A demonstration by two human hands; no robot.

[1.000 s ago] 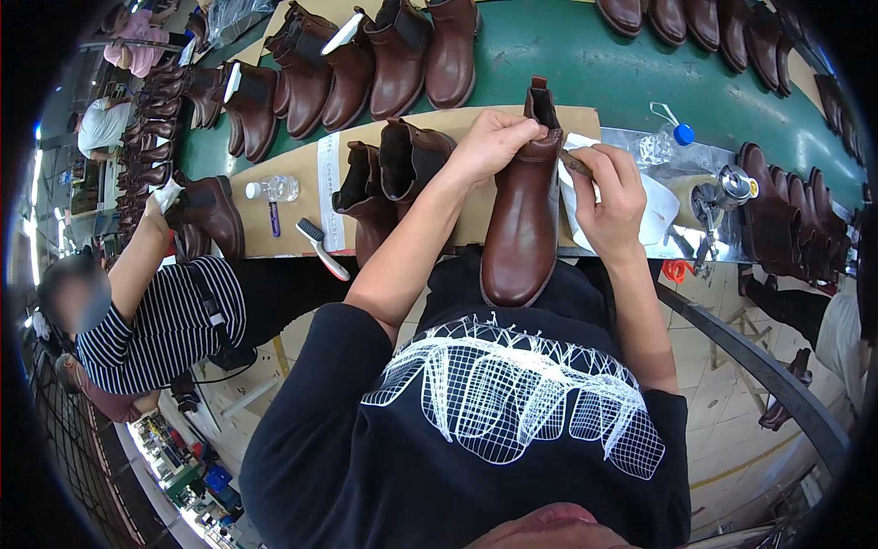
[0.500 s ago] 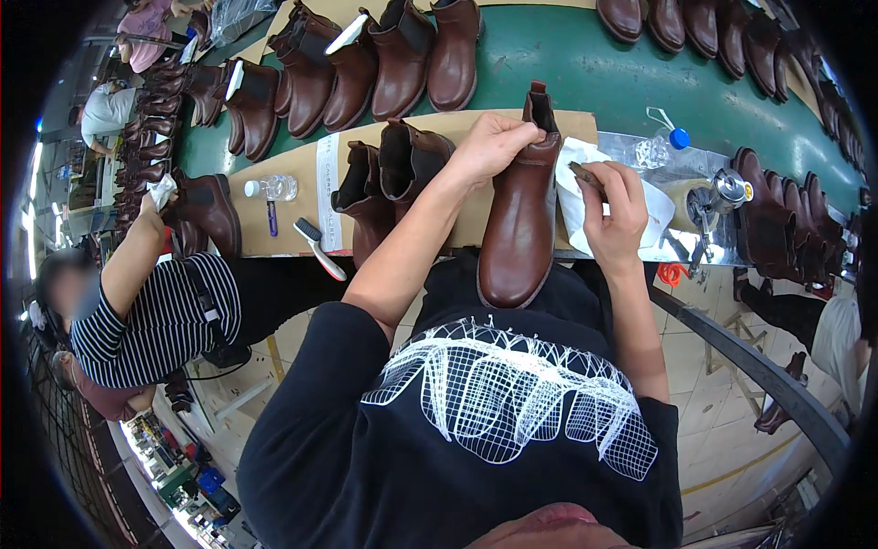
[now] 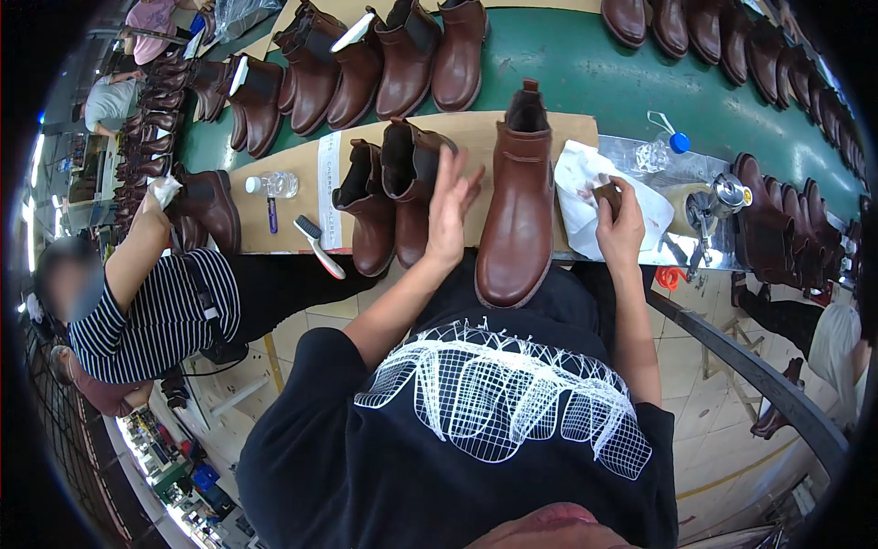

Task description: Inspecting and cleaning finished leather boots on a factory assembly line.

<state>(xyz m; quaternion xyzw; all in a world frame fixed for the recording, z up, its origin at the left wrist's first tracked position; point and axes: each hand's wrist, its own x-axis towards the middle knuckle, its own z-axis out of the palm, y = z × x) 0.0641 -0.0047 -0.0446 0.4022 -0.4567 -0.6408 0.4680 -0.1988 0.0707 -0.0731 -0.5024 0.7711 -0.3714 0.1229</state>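
Note:
A brown leather ankle boot (image 3: pixel 515 220) stands upright in front of me, toe towards me at the table's front edge. My left hand (image 3: pixel 448 212) is off it, just to its left, with fingers apart and nothing held. A pair of matching boots (image 3: pixel 368 215) stands beyond that hand. In my right hand (image 3: pixel 624 231) a small dark brown block-like piece (image 3: pixel 605 194) is pinched, over a stained white sheet (image 3: pixel 576 174). Whether the sheet is cloth or paper is unclear.
A brush (image 3: pixel 318 247), a purple pen (image 3: pixel 272 216) and a small clear bottle (image 3: pixel 279 186) lie left on the cardboard (image 3: pixel 256 233). At right are a blue-capped bottle (image 3: pixel 679 142) and a metal-topped container (image 3: pixel 727 190). Boots line the green table (image 3: pixel 549 64); a co-worker (image 3: pixel 155 306) works at left.
My left hand has let go of the boot's upper edge and moved down and left, its fingers spreading. My right hand, still holding the brown piece, has shifted slightly lower.

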